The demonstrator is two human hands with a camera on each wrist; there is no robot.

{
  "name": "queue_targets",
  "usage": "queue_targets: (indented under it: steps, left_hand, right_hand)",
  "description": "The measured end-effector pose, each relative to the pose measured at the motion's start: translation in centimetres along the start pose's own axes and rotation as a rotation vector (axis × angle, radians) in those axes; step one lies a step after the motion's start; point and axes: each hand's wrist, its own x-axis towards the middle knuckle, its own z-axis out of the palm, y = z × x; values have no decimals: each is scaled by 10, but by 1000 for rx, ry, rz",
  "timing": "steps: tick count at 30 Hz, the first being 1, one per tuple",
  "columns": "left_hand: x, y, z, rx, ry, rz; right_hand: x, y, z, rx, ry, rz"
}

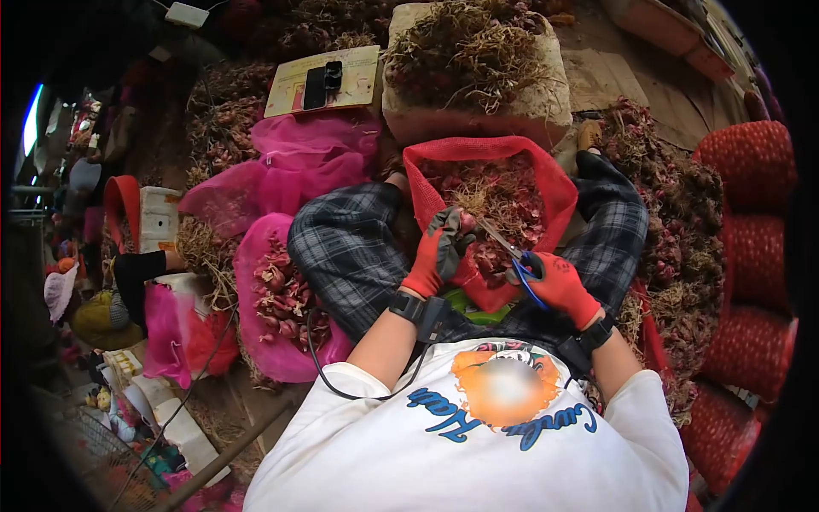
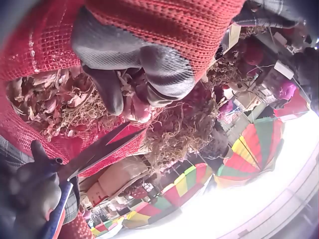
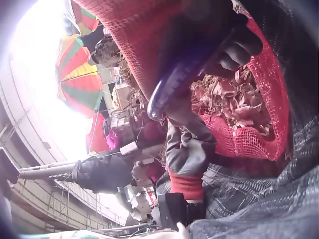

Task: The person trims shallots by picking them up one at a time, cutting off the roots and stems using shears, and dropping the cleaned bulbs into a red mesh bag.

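Observation:
Between the legs stands a red mesh bag (image 1: 559,183) holding dry skins and root trimmings (image 1: 503,192). Over its near left rim, the gloved left hand (image 1: 437,253) pinches a shallot (image 1: 467,222); in the left wrist view the shallot (image 2: 138,108) shows below the curled grey fingers (image 2: 167,69). The gloved right hand (image 1: 559,286) grips blue-handled scissors (image 1: 531,277), fingers curled round the handles. Their blades (image 2: 102,149) are parted, tips close to the shallot. In the right wrist view a blue handle (image 3: 174,82) crosses in front of the glove.
A pink mesh bag of shallots (image 1: 286,299) lies left of the legs. Ahead, a foam box (image 1: 478,128) carries dried stalks, beside a board (image 1: 363,77) with a phone (image 1: 315,89). Heaped shallots (image 1: 682,213) and filled red sacks (image 1: 755,256) line the right. A cable (image 1: 320,367) runs from the left wrist.

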Motion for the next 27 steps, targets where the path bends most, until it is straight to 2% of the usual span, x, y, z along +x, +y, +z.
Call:
queue_targets:
  steps: [4,9,12,15,27]
  left_hand:
    - [-2,-6,4,168,-25,60]
    - [-13,-2,15,122,-34,18]
    - [-17,1,13,100,-109,28]
    - [-19,3,11,123,-122,39]
    - [-2,-13,2,196,7,19]
  right_hand:
    - [5,6,11,-3,28,0]
    - [4,-1,15,-260,56,-20]
    - [5,-7,15,-335,137,-104]
    - [14,-3,21,-371,108,-90]
    - [27,29,41,-180,18,-2]
